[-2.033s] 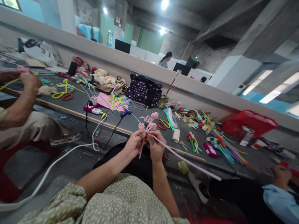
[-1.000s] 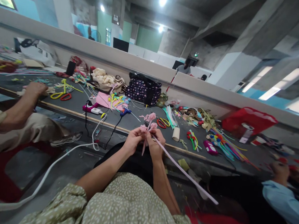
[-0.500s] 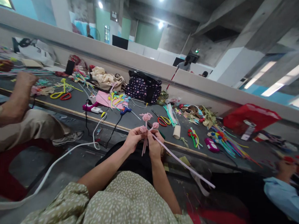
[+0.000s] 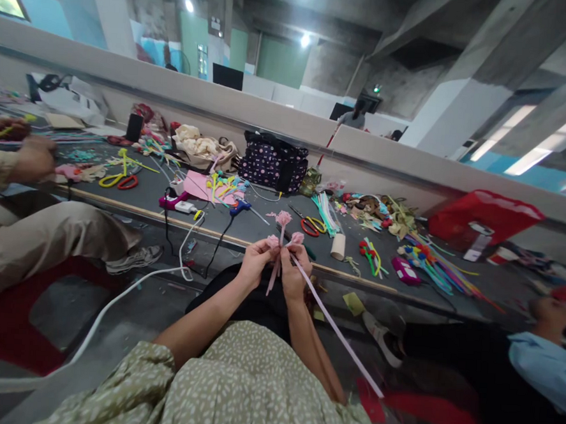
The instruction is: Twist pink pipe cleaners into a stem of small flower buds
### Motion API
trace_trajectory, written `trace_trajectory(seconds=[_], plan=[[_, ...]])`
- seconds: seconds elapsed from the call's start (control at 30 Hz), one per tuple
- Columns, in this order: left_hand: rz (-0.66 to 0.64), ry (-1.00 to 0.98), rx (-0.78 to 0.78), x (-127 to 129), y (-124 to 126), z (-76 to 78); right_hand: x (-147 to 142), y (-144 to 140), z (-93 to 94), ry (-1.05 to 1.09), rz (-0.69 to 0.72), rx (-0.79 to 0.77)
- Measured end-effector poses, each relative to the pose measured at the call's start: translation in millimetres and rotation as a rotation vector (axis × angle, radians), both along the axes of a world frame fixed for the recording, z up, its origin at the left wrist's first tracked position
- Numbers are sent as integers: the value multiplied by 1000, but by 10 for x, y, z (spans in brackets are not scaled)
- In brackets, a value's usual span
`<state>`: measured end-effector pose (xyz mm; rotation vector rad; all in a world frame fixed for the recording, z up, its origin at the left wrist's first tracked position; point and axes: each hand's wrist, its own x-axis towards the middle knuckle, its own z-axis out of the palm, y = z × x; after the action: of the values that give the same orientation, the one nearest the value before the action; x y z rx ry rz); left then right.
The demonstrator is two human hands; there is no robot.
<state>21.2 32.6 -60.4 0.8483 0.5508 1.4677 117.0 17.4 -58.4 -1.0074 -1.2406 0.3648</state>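
A small bunch of pink pipe-cleaner flowers (image 4: 283,219) stands upright between my hands over the table's front edge. Three fluffy heads show, and their stems (image 4: 272,280) hang below my fingers. My left hand (image 4: 255,261) pinches the bunch from the left, just under the left flower head. On the other side my right hand (image 4: 292,275) is closed on the stems and on a long pale pink pipe cleaner (image 4: 338,331), which slants down to the right past my forearm. The exact crossing of stems and pipe cleaner is hidden by my fingers.
Scissors (image 4: 313,225), a blue glue gun (image 4: 240,207), a cardboard tube (image 4: 338,246) and a purple box (image 4: 405,270) lie on the dark table (image 4: 274,202). A white cable (image 4: 120,289) runs at the left. Co-workers sit on both sides, hands (image 4: 34,158) busy at the left.
The long pipe cleaner's free end has swung down and to the left. The flower heads have shifted slightly between my fingers. At the left, the co-worker's near hand has moved.
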Motion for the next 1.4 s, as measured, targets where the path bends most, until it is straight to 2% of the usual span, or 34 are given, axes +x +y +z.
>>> trace_trajectory(seconds=[0.17, 0.4, 0.6, 0.9, 1.23, 1.4], plan=[[-8, -37, -50, 43, -9, -8, -50, 45, -88, 152, 37, -14], [-64, 52, 21, -46, -8, 26, 20, 36, -86, 110, 57, -8], [24, 41, 20, -11, -8, 16, -4, 20, -82, 112, 69, -66], [119, -14, -8, 25, 12, -26, -31, -1, -92, -16, 23, 10], [135, -56, -15, 64, -2, -7, -56, -78, 31, -41, -1, -33], [115, -45, 12, 73, -10, -31, -31, -35, 30, -4, 11, -68]])
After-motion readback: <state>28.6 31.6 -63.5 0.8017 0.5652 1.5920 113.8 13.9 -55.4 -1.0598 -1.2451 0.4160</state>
